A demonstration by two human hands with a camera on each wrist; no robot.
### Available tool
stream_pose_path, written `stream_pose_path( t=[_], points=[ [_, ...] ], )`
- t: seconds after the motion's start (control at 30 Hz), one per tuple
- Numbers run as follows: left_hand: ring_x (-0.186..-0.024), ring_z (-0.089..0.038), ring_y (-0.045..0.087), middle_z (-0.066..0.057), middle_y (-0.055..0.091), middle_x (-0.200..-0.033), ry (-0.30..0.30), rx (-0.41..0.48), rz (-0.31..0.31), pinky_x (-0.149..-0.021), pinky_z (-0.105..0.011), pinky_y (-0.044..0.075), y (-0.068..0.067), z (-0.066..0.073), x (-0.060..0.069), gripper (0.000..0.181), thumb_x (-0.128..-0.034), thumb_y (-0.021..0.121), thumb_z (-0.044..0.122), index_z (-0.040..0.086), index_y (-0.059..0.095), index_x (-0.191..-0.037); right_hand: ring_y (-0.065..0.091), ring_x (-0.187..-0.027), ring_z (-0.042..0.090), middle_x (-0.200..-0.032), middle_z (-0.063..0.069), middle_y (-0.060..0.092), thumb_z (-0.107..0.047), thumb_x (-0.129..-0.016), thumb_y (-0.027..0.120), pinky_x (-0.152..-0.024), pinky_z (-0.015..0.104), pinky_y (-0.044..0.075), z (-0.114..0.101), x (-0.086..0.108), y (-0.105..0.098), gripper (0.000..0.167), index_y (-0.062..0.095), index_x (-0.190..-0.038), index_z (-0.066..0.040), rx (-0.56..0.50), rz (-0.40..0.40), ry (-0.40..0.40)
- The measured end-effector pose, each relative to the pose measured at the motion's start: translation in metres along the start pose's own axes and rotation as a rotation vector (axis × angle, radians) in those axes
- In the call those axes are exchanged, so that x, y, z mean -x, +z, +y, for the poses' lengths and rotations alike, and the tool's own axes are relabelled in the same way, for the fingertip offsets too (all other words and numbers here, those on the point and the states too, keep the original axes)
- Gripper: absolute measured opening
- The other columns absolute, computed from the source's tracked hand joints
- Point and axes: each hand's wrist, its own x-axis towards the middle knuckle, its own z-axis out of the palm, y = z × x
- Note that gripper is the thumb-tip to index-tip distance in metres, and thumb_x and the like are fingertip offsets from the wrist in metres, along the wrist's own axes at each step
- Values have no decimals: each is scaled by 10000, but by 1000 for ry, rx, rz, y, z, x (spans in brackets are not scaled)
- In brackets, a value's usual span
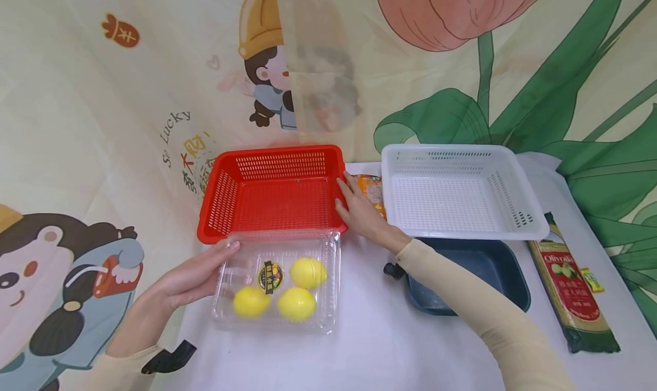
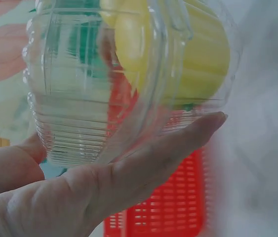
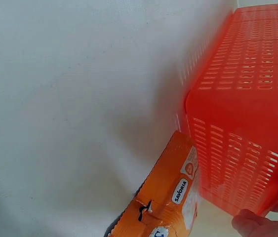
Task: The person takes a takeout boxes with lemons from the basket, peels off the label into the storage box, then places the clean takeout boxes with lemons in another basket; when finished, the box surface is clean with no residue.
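My left hand [image 1: 197,274] grips the left side of a clear plastic clamshell box [image 1: 226,317], which holds three yellow lemons [image 1: 296,304] and bears a dark round label. In the left wrist view, thumb and fingers lie on different sides of the box [image 2: 74,123]. A red slotted plastic basket [image 1: 282,203] stands just behind it, with the box overlapping its front rim. At the basket's right rim is my right hand [image 1: 361,208]. The right wrist view shows its thumb and fingers [image 3: 250,224] holding the rim of the basket [image 3: 242,106] at the edge of the picture.
An orange packet [image 1: 372,188] lies between the red basket and a white basket [image 1: 462,234]. Under my right forearm sits a dark blue pan [image 1: 493,277] with a black handle end. Farther right lie a pasta packet [image 1: 572,288] and a small yellow packet [image 1: 592,280].
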Motion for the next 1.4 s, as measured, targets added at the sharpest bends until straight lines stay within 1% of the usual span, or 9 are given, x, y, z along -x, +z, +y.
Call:
stream_pose_path(
  t=[0.1,0.23,0.43,0.53,0.67,0.93,1.17,1.27,1.4],
  points=[
    [-1482,-564,103,-199,-47,-1664,-9,2,13,-1011,-686,464,1,-11,-4,812,-1072,432,441,219,-120,-1626,413,-1460,335,-1700,112,152,-229,-1032,527,-942,406,579,0,-1,0,617,318,-1580,-40,-1,-5,3],
    [-1491,-525,129,-187,-72,-1675,-33,-7,33,-1084,-647,422,4,-26,-11,841,-1069,430,466,182,-135,-1624,382,-1481,329,-1704,97,141,-233,-1032,525,-985,429,554,0,-1,0,622,309,-1586,-52,-6,-12,7],
    [-1475,-455,224,-189,11,-1671,-43,44,9,-1144,-604,385,5,-44,-22,821,-1077,417,457,212,-144,-1623,392,-1475,334,-1705,102,137,-257,-1037,504,-975,424,561,1,0,0,619,308,-1586,-47,2,-14,4],
    [-1478,-440,227,-181,34,-1671,-34,57,7,-1163,-611,354,5,-49,-26,810,-1080,416,447,222,-142,-1623,390,-1475,330,-1705,101,137,-253,-1035,514,-968,422,564,0,0,-1,624,307,-1586,-47,-2,-19,4],
    [-1489,-419,221,-169,78,-1664,-32,40,28,-1189,-592,325,6,-52,-31,804,-1074,429,459,236,-109,-1629,384,-1479,325,-1703,107,139,-264,-1040,508,-997,422,547,0,0,-2,622,307,-1585,-41,2,-24,-1],
    [-1487,-418,248,-175,130,-1655,-67,31,95,-1183,-587,329,8,-54,-36,864,-1048,478,494,206,-87,-1634,383,-1480,332,-1703,109,140,-266,-1041,514,-982,413,555,0,0,-3,625,304,-1589,-51,-6,-30,2],
    [-1470,-433,292,-191,207,-1621,-79,15,133,-1155,-567,382,9,-51,-37,890,-1031,517,495,183,-57,-1635,342,-1504,336,-1700,120,152,-230,-1032,543,-1006,419,537,0,-1,-3,624,316,-1581,-39,-11,-22,-10],
    [-1477,-450,267,-210,198,-1625,-86,-4,156,-1161,-592,357,10,-51,-36,913,-1022,531,498,153,-52,-1634,351,-1499,337,-1698,123,154,-229,-1030,547,-1006,417,535,0,-1,-3,626,318,-1580,-37,-8,-24,-13],
    [-1467,-482,228,-252,184,-1618,-97,-69,185,-1143,-686,323,11,-51,-37,931,-1011,539,520,93,-9,-1631,366,-1490,331,-1701,111,146,-232,-1027,555,-980,407,553,-1,0,-4,635,313,-1584,-47,-13,-32,-3]
  ],
)
